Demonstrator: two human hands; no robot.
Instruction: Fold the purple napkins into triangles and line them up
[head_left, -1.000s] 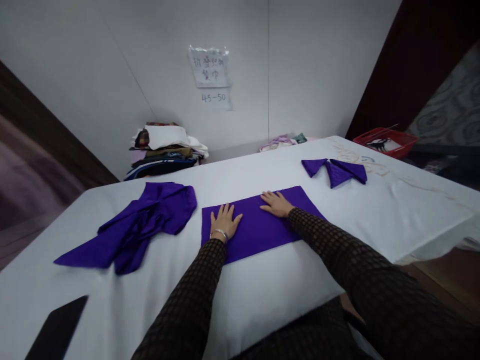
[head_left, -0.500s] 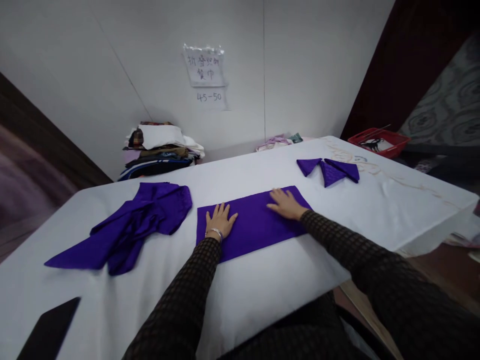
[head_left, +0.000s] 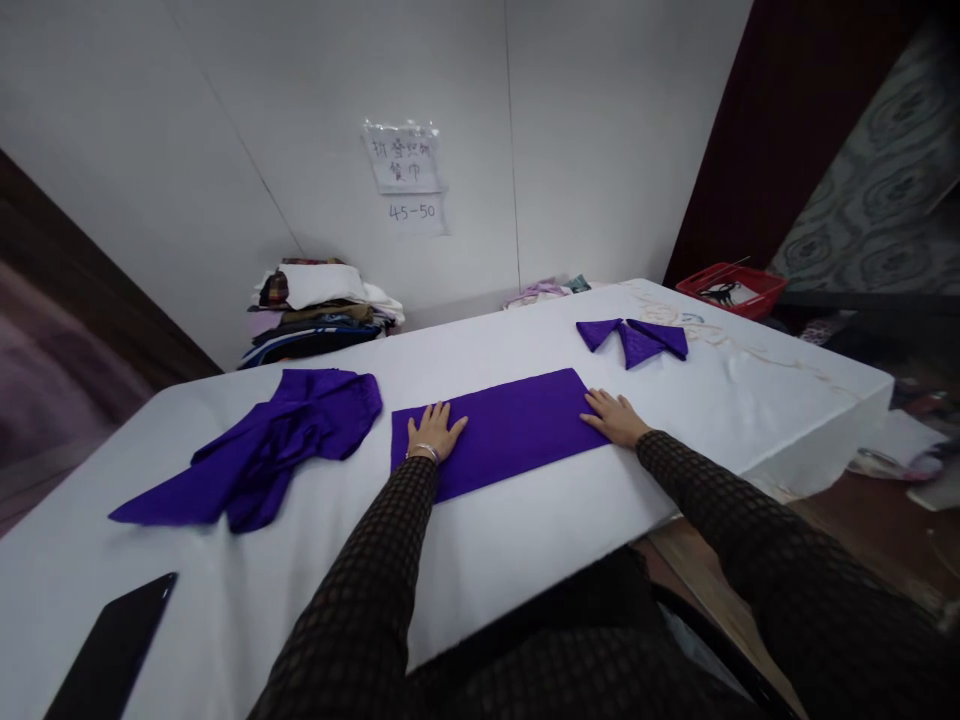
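In the head view, a flat, rectangular purple napkin [head_left: 517, 430] lies smoothed out on the white-covered desk [head_left: 510, 550], its long sides running across in front of the person. The left hand [head_left: 435, 430], with a silver bracelet [head_left: 422, 452] at its wrist, rests palm down on the napkin's left end, fingers spread and clasping nothing. The right hand [head_left: 613, 418] is likewise unclenched and palm down, its fingertips at the napkin's right edge and most of the palm beyond it.

Left of the napkin and apart from it lies a crumpled purple cloth [head_left: 277, 445]; nearer the person on that side is a flat black object [head_left: 112, 650]. Beyond the napkin's right end sits a folded purple cloth [head_left: 641, 345] with pointed corners. Farther behind the napkin are a pile of folded clothes [head_left: 322, 315] to its left, a handwritten sign [head_left: 405, 165] on the wall, and, well off to its right, a red basket [head_left: 761, 292].
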